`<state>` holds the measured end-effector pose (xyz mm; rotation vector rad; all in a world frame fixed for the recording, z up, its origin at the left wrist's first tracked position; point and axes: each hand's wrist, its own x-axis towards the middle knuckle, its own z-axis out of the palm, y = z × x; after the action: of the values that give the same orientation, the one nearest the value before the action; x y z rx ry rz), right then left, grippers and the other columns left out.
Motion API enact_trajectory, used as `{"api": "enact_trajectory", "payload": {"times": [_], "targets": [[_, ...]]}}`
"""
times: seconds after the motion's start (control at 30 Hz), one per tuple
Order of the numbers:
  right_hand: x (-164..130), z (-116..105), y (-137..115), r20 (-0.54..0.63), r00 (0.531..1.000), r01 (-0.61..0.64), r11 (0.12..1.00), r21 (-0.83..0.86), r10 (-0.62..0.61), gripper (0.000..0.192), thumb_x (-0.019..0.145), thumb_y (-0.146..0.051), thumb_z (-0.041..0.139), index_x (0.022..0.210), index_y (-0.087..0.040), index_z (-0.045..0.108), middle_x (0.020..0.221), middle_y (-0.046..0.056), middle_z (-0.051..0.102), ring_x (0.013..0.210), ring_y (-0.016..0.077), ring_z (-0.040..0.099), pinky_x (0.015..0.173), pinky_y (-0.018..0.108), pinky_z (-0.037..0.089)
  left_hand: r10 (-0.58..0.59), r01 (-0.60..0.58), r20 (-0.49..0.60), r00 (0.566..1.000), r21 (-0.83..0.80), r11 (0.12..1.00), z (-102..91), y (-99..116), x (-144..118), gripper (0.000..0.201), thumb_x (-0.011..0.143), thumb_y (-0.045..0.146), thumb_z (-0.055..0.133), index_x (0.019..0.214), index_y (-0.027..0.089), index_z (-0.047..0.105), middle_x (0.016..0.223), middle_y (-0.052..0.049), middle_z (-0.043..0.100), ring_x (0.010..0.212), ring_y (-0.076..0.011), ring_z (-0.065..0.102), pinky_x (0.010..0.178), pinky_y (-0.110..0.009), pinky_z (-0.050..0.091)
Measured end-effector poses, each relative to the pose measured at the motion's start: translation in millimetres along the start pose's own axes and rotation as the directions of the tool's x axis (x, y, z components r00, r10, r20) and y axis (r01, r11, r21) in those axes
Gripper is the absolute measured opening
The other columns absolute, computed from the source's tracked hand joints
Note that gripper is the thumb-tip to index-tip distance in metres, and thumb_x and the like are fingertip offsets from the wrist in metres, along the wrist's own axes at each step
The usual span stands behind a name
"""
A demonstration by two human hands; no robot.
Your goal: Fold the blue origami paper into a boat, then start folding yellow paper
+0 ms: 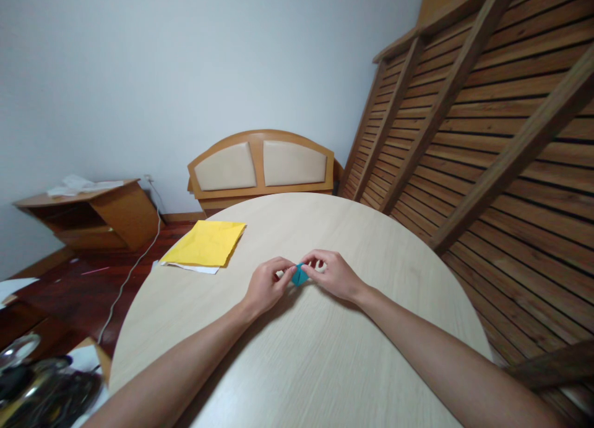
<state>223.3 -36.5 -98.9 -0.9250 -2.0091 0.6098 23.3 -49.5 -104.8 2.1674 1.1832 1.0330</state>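
Note:
Between my two hands, over the middle of the round table [343, 354], is a small folded piece of teal paper [299, 276]. A dark line, perhaps a crease or slit, runs down its face. My left hand [270, 284] pinches its left edge between thumb and forefinger. On the opposite side, my right hand [333, 273] pinches the upper right edge in the same manner. The fingertips nearly meet at the paper's top and cover part of it.
Yellow paper sheets [204, 242] lie on the table's left side over a white sheet [195, 268]. Beyond the table stands a padded headboard [260, 162]. Wooden slats [464, 149] lean along the right. At lower left is a cluttered pile [51, 385]; a cable [125, 282] crosses the floor.

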Motion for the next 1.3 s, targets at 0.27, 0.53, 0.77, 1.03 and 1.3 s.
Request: {"api": "enact_trajectory", "payload": {"times": [0.27, 0.53, 0.77, 1.03, 1.3], "targets": [[-1.1, -2.3, -1.6, 0.01, 1.0, 0.025, 0.998, -0.065, -0.024, 0.004, 0.086, -0.022, 0.066, 0.087, -0.02, 0.07, 0.084, 0.001, 0.07, 0.077, 0.015, 0.062, 0.068, 0.026, 0.045, 0.068, -0.065, -0.065, 0.996, 0.044, 0.997, 0.3, -2.9, -1.2, 0.018, 0.095, 0.029, 0.054, 0.093, 0.018, 0.069, 0.092, -0.006, 0.07, 0.082, -0.0157, 0.062, 0.064, -0.023, 0.05], [-0.6, -3.6, -3.3, 0.042, 0.989, 0.146, 0.971, -0.189, -0.141, 0.003, 0.087, -0.021, 0.065, 0.086, -0.021, 0.067, 0.08, 0.001, 0.067, 0.077, 0.0165, 0.06, 0.073, 0.03, 0.044, 0.178, -0.17, -0.064, 0.982, 0.111, 0.979, -1.0, -4.9, -2.9, 0.017, 0.094, 0.025, 0.054, 0.096, 0.019, 0.069, 0.093, -0.006, 0.064, 0.079, -0.014, 0.059, 0.057, -0.02, 0.048], [-0.5, -3.7, -2.3, 0.052, 0.982, 0.187, 0.958, -0.218, -0.18, 0.004, 0.085, -0.018, 0.064, 0.084, -0.022, 0.066, 0.08, 0.001, 0.066, 0.077, 0.017, 0.061, 0.073, 0.03, 0.044, 0.238, -0.228, -0.043, 0.97, 0.162, 0.96, -2.4, -1.9, -4.1, 0.016, 0.093, 0.021, 0.052, 0.094, 0.018, 0.067, 0.09, -0.006, 0.065, 0.074, -0.0127, 0.058, 0.058, -0.021, 0.048], [-0.8, -4.3, -3.7, 0.075, 0.973, 0.228, 0.95, -0.214, -0.216, 0.007, 0.083, -0.015, 0.063, 0.084, -0.022, 0.066, 0.079, 0.001, 0.065, 0.077, 0.0169, 0.06, 0.074, 0.029, 0.044, 0.255, -0.25, -0.005, 0.967, 0.197, 0.948, -2.4, -0.6, -4.3, 0.015, 0.091, 0.019, 0.053, 0.096, 0.019, 0.067, 0.094, -0.007, 0.064, 0.079, -0.014, 0.06, 0.064, -0.023, 0.051], [-0.9, -4.2, -5.0, 0.078, 0.973, 0.231, 0.95, -0.21, -0.219, 0.009, 0.082, -0.014, 0.062, 0.083, -0.022, 0.065, 0.08, 0.001, 0.065, 0.077, 0.0165, 0.06, 0.074, 0.029, 0.044, 0.265, -0.258, -0.012, 0.964, 0.205, 0.944, -2.8, 1.1, -5.6, 0.015, 0.091, 0.019, 0.053, 0.095, 0.019, 0.068, 0.094, -0.006, 0.065, 0.08, -0.0143, 0.061, 0.063, -0.021, 0.051]]}}
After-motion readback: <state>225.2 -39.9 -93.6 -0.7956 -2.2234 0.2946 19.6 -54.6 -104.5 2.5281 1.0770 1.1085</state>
